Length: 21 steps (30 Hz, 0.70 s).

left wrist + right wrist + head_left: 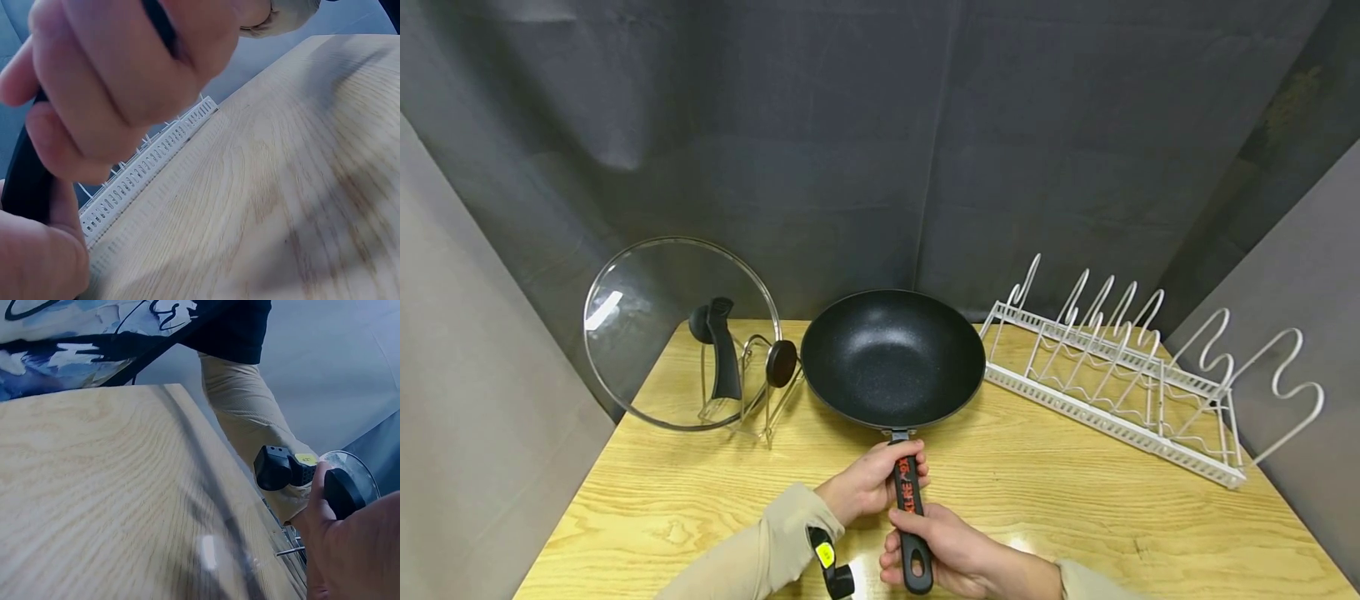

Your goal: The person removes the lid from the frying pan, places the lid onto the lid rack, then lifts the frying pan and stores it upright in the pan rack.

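Centrally, we locate the black wok [891,367], its concave interior facing the head camera and its handle [907,487] directed toward the person. We find both hands gripping: the left hand [871,481] curls round the handle near the pan body, while the right hand [949,548] holds it near the slotted end. Red lettering runs along the handle between them. We cannot tell whether the wok's base contacts the wooden table [1037,508].

To the left of the wok, we note a glass lid [640,350], set on edge at a wire stand [767,417] and fitted with a black upright grip [725,357]. To the right, we identify a white wire rack [1112,426] with wavy dividers, placed obliquely on the table. Behind these items, we see a dark curtain [850,167].
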Available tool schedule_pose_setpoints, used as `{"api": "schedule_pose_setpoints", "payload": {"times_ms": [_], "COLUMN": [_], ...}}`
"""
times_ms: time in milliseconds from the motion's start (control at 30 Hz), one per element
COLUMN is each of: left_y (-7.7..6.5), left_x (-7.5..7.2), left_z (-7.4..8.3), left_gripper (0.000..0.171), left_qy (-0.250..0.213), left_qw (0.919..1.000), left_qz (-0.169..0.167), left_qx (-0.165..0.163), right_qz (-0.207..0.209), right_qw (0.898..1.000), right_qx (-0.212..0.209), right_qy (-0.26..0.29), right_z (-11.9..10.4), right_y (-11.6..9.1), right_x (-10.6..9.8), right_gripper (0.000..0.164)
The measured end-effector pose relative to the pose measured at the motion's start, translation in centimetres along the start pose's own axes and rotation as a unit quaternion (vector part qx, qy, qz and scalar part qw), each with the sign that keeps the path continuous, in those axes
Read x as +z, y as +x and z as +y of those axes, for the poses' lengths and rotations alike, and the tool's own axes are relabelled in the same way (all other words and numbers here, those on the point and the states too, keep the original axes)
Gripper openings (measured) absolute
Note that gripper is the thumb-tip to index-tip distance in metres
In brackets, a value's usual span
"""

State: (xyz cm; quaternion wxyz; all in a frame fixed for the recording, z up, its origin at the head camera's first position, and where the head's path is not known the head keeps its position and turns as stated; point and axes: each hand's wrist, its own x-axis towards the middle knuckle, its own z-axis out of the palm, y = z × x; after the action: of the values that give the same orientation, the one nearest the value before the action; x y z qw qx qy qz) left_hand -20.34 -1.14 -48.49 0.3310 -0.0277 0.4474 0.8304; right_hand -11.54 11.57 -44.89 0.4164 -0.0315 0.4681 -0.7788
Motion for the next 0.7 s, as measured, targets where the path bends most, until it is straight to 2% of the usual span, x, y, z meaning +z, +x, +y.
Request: {"api": "schedule_pose_setpoints", "payload": {"times_ms": [167,267,400,567,700], "left_y": [0.1,0.0,-0.2,-0.2,-0.3], "left_x": [0.1,0.2,0.3,0.4,0.5], "left_z": [-0.1,-0.1,0.0,0.0,0.0], "left_gripper": [0.008,0.011,0.023,0.028,0.030], "left_qy": [-0.026,-0.035,-0.046,-0.051,-0.066], "left_qw": [0.9996,0.9992,0.9985,0.9979,0.9970], "left_qz": [-0.007,-0.015,-0.030,-0.040,-0.038], "left_qx": [0.012,0.010,0.001,-0.003,-0.011], "right_qz": [0.010,0.012,0.020,0.049,0.068], "right_qw": [1.000,0.999,0.998,0.997,0.995], "right_qx": [-0.002,-0.001,-0.009,-0.023,-0.017], "right_qy": [0.019,0.038,0.058,0.060,0.070], "right_z": [0.0,0.0,0.2,0.6,0.8], "right_y": [0.0,0.0,0.2,0.6,0.8], "right_x": [0.2,0.4,0.7,1.3,1.6], "right_gripper": [0.039,0.041,0.035,0.024,0.023]}}
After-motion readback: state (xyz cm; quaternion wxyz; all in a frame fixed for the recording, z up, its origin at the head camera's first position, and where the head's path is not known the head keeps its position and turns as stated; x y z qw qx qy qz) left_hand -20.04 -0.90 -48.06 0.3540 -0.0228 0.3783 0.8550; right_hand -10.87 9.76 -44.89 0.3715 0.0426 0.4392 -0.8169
